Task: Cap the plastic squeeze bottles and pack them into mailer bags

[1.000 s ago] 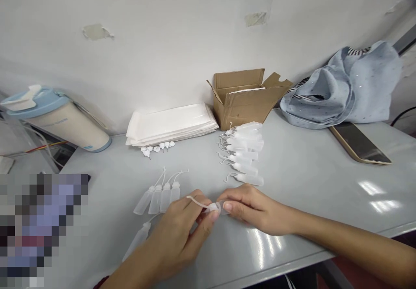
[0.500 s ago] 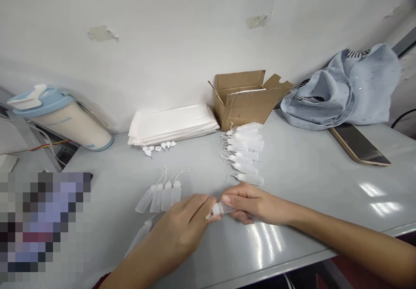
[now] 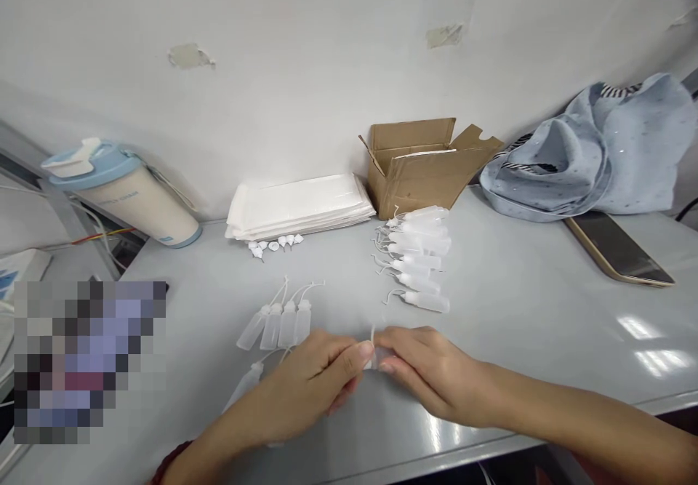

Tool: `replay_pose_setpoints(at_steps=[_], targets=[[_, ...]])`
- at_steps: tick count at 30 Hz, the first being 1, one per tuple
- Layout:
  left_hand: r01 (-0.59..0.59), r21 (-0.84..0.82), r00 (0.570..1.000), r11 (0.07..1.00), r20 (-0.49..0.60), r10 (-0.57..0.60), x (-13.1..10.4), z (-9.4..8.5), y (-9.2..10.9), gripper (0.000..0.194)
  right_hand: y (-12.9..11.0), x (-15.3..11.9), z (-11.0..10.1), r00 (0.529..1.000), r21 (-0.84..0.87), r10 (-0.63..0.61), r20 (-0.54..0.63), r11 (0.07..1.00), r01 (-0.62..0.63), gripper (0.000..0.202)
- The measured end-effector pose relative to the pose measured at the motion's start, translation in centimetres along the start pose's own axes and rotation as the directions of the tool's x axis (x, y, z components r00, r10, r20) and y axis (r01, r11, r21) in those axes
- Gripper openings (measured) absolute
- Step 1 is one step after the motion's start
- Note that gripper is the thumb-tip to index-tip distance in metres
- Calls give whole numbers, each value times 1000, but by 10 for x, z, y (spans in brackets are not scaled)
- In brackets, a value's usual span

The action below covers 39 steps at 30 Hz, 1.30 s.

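Between my two hands is a small translucent squeeze bottle [image 3: 384, 356], mostly covered by fingers, low over the table. My left hand [image 3: 327, 372] is closed around its white cap end, thumb on top. My right hand [image 3: 430, 369] grips the bottle's body between thumb and fingers. A thin white strip stands up from the cap end. Left of my left hand lie several similar bottles [image 3: 287, 325] with thin tails, and another bottle [image 3: 245, 385] is partly hidden by my forearm. Beyond my right hand is a row of bottles [image 3: 419, 262] with tails pointing left.
White tips with needles [image 3: 274, 246] lie before a stack of white envelopes [image 3: 299, 207]. Behind stand an open cardboard box [image 3: 419, 183] and a leaning tumbler [image 3: 147, 205]. At right are a blue cloth bag [image 3: 572, 158] and a phone [image 3: 622, 249]. A pixelated patch covers the left.
My left thumb has come over the top of the cap end, and my right hand has turned and shifted lower on the bottle. The whole view has moved slightly, sliding the scene rightward.
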State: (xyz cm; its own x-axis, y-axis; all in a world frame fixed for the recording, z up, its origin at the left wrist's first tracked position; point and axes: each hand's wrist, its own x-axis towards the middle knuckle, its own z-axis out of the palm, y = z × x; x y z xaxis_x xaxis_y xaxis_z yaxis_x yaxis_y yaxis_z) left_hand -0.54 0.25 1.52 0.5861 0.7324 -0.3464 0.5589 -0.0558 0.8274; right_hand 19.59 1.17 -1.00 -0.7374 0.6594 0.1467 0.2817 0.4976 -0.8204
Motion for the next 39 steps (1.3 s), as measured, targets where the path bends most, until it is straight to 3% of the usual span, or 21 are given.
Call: replay_pose_setpoints(at_steps=[3, 5, 7, 9, 11, 13, 15, 16, 19, 23, 26, 29, 32, 34, 36, 39], targets=[[-102, 208, 989, 973, -87, 123, 1, 3, -5, 43, 0, 0, 1, 997, 85, 76, -10, 994, -75, 31], [-225, 470, 928, 853, -162, 335, 3, 7, -11, 37, 4, 2, 0, 976, 256, 214, 31, 943, -215, 37], [-311, 672, 829, 672, -154, 537, 5, 11, -18, 32, 9, 5, -2, 930, 474, 333, 152, 801, -365, 42], [-332, 798, 750, 502, -99, 653, 7, 13, -23, 25, 15, 7, -4, 884, 646, 364, 295, 605, -465, 43], [-320, 863, 721, 392, -47, 691, 8, 13, -25, 15, 19, 9, -5, 867, 735, 339, 366, 466, -493, 41], [-326, 866, 707, 380, -44, 706, 8, 12, -26, 12, 21, 10, -5, 869, 772, 322, 376, 410, -486, 40], [-361, 798, 718, 483, -93, 689, 7, 9, -26, 14, 21, 9, -4, 873, 788, 319, 369, 390, -476, 38], [-375, 733, 744, 567, -128, 656, 7, 8, -25, 16, 21, 9, -4, 875, 794, 316, 366, 384, -471, 38], [-344, 481, 863, 807, -178, 474, 5, 4, -22, 25, 20, 9, -2, 891, 816, 298, 342, 376, -439, 36], [-226, 256, 940, 940, -198, 279, 7, 4, -14, 28, 20, 9, 0, 913, 839, 288, 289, 382, -387, 34], [-105, 173, 951, 979, -271, 150, 11, 2, -10, 28, 21, 10, 2, 919, 846, 283, 274, 383, -370, 34], [-11, 129, 951, 992, -306, 50, 8, -5, -8, 29, 22, 11, 1, 931, 853, 316, 180, 421, -308, 37], [103, 162, 989, 981, -119, -84, -3, -9, -7, 33, 22, 12, -3, 925, 832, 372, 77, 488, -265, 36], [107, 250, 992, 962, 33, -119, -10, -6, -4, 44, 22, 13, -5, 920, 816, 389, 43, 518, -257, 36], [80, 348, 985, 934, 115, -127, -15, 0, 1, 47, 22, 13, -6, 922, 815, 386, 34, 524, -250, 37], [65, 440, 968, 896, 191, -164, -17, 8, 6, 19, 23, 14, -5, 932, 830, 359, 55, 502, -242, 35]])
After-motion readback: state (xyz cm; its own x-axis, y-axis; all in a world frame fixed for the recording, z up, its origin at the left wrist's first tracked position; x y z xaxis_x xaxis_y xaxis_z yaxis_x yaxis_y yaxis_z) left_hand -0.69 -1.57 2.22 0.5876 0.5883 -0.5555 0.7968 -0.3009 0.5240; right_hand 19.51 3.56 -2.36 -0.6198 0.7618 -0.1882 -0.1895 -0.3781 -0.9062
